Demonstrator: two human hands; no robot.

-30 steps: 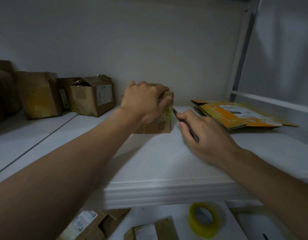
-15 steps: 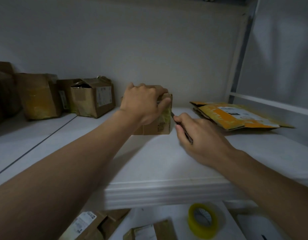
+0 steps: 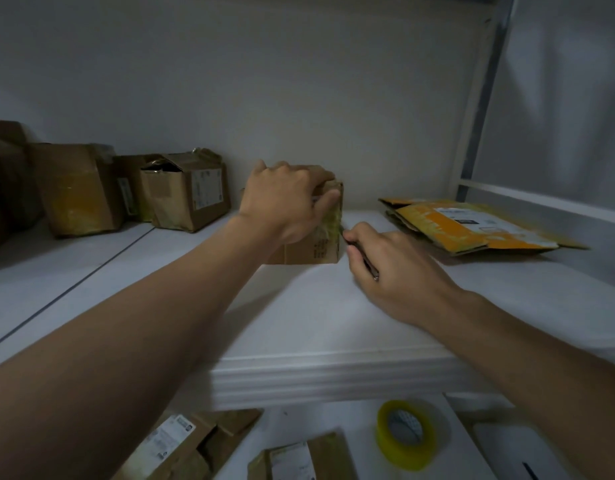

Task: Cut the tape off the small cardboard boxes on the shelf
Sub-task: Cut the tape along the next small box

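Your left hand (image 3: 292,202) is gripping the box (image 3: 316,249) on the shelf (image 3: 299,323) while your right hand (image 3: 399,271), pinching a blade (image 3: 365,263), is cutting its taped corner; the boxes at left (image 3: 192,192) are likely waiting.

Dim, grey-blue light lies over everything, with the palest patch on the white shelf (image 3: 320,320) between the forearms and a soft shadow just right of the left forearm (image 3: 181,306). The cardboard boxes (image 3: 81,192) at the far left sink into near darkness, their detail hard to read. The wide lens bends the edges: the upright post (image 3: 472,109) leans, and the tape roll (image 3: 404,434) at the bottom looks soft.
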